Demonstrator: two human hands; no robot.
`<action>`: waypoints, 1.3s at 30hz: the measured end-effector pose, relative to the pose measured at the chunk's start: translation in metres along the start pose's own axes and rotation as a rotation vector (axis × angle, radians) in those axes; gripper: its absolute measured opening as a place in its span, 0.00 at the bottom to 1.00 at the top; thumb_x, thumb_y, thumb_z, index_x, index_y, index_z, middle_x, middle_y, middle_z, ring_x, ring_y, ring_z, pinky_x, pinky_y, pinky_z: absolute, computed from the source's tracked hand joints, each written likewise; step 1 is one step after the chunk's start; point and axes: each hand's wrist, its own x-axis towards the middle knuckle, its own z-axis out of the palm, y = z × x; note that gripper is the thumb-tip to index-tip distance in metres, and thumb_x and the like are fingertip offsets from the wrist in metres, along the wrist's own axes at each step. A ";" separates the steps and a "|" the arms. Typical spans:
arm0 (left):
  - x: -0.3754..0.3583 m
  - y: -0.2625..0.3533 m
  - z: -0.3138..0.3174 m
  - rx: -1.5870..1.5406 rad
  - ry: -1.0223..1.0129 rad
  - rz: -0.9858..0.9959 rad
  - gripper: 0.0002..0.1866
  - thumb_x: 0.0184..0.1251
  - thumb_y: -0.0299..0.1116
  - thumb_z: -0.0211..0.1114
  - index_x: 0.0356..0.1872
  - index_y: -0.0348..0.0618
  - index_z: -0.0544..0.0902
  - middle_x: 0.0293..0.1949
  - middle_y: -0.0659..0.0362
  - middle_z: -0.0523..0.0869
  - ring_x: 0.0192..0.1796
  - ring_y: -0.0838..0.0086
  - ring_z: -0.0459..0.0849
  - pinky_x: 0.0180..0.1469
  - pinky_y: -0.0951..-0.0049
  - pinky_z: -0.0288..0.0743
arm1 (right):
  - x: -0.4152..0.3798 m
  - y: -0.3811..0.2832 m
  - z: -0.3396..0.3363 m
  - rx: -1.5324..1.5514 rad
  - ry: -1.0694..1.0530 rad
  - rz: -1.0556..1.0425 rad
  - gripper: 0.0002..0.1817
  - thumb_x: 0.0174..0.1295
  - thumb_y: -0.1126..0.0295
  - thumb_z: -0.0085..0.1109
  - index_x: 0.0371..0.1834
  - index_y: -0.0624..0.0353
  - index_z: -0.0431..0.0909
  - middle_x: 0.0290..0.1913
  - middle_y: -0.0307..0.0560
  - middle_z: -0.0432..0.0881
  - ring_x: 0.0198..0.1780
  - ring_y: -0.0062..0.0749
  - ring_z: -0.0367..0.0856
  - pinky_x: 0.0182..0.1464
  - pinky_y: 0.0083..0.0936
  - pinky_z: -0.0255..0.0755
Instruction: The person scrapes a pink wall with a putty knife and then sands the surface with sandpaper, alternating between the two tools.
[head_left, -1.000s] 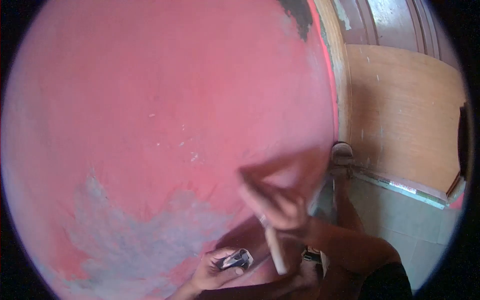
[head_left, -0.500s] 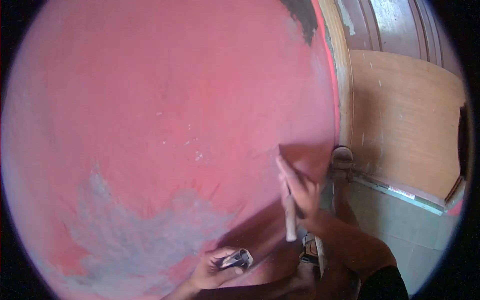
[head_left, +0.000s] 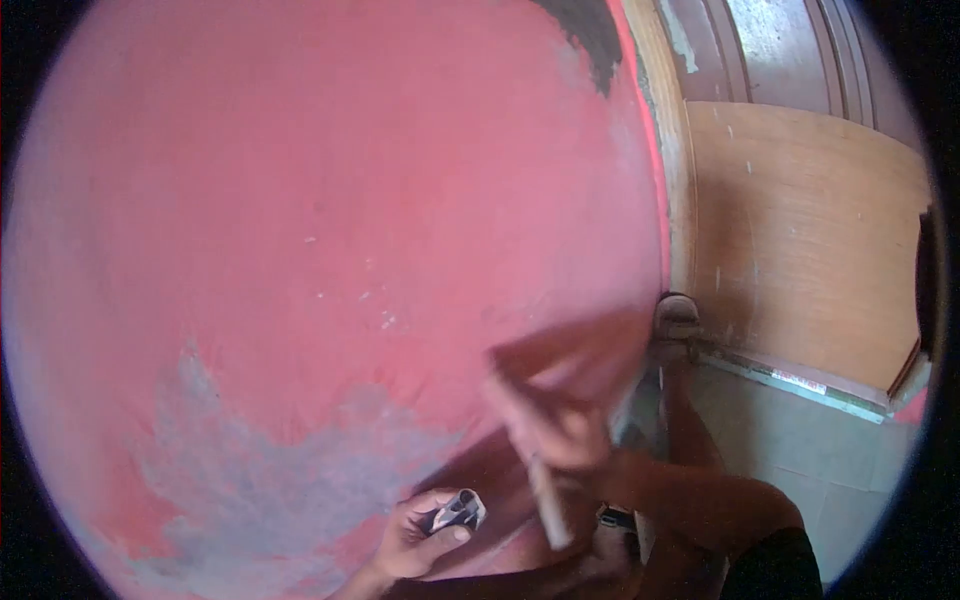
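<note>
My right hand (head_left: 560,430) is near the red wall (head_left: 330,170), blurred by motion. It is closed around a tool with a pale handle (head_left: 548,505), whose butt points down. The tool's working end is hidden by the hand and its shadow, so its kind cannot be told. Lower down, my left hand (head_left: 415,540) grips a small black and whitish object with a round opening (head_left: 460,510), held in front of the wall. A large grey patch (head_left: 300,490) with ragged edges shows on the wall beside that hand.
A wooden frame strip (head_left: 675,150) borders the wall at the right. Beyond it stand a brown panelled door (head_left: 780,50) and a plywood board (head_left: 800,240). Below are pale floor tiles (head_left: 800,460) and a sandalled foot (head_left: 677,315). A dark patch (head_left: 590,40) marks the wall's top.
My right hand has moved down and left along the wall with the pale-handled tool. My left hand has shifted slightly left, still gripping the small object.
</note>
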 end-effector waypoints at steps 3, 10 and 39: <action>-0.004 -0.001 0.002 0.005 0.008 -0.048 0.21 0.73 0.23 0.71 0.65 0.36 0.81 0.55 0.63 0.88 0.57 0.81 0.83 0.63 0.73 0.75 | 0.013 -0.017 -0.002 -0.247 0.046 -0.245 0.30 0.64 0.78 0.60 0.73 0.57 0.77 0.57 0.54 0.87 0.48 0.39 0.91 0.48 0.31 0.88; -0.005 -0.001 -0.001 0.039 0.011 -0.022 0.21 0.74 0.22 0.71 0.66 0.36 0.81 0.56 0.62 0.88 0.58 0.80 0.83 0.63 0.73 0.75 | -0.005 0.023 0.000 -0.049 0.082 0.110 0.32 0.64 0.83 0.59 0.75 0.62 0.74 0.55 0.56 0.89 0.43 0.36 0.92 0.43 0.30 0.87; -0.001 -0.004 0.007 -0.012 -0.021 -0.077 0.20 0.74 0.24 0.72 0.64 0.34 0.81 0.55 0.62 0.87 0.56 0.81 0.82 0.62 0.74 0.76 | 0.010 -0.001 0.013 -0.214 0.228 -0.208 0.23 0.67 0.78 0.60 0.65 0.55 0.85 0.46 0.48 0.92 0.33 0.30 0.90 0.33 0.31 0.85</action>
